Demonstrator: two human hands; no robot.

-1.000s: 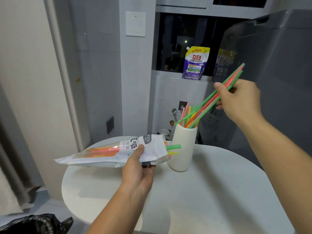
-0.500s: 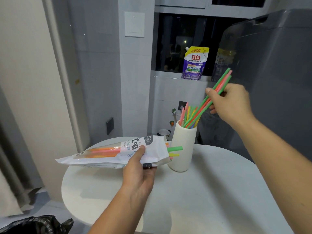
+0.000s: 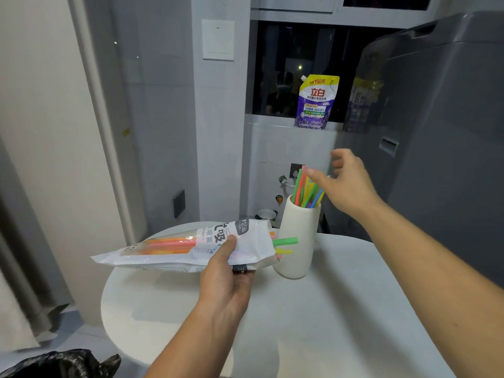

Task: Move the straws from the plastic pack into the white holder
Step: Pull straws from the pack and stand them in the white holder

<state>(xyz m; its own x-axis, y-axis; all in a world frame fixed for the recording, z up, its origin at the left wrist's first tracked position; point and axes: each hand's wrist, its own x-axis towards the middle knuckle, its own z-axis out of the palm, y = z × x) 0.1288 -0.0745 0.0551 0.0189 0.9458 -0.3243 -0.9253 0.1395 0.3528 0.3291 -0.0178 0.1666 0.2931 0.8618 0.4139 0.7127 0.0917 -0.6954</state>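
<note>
Left hand [image 3: 226, 274] grips the plastic pack [image 3: 185, 246] from below, thumb pressed on its upper face, and holds it in the air above the far left part of the round white table [image 3: 327, 323]. Its long axis runs nearly level from left to right, the sealed end to the left and the open mouth to the right, just beside the white holder [image 3: 297, 241]. A green straw [image 3: 285, 241] and a yellow straw [image 3: 283, 251] stick out of that mouth, pointing right across the front of the holder; more orange and pink ones lie lengthwise inside behind the clear panel.

The right hand [image 3: 346, 184] hangs above and to the right of the holder with fingers loosely spread, holding nothing. Its thumb tip is close to the straw tops, though contact cannot be told.

The holder stands upright near the table's far edge. The bundle of straws [image 3: 305, 190] in it stands on end, fanning upward with some leaning right.

On the window ledge behind stands a purple detergent pouch [image 3: 316, 102], with a grey appliance [image 3: 436, 132] at right and a black bag [image 3: 54, 364] at lower left
</note>
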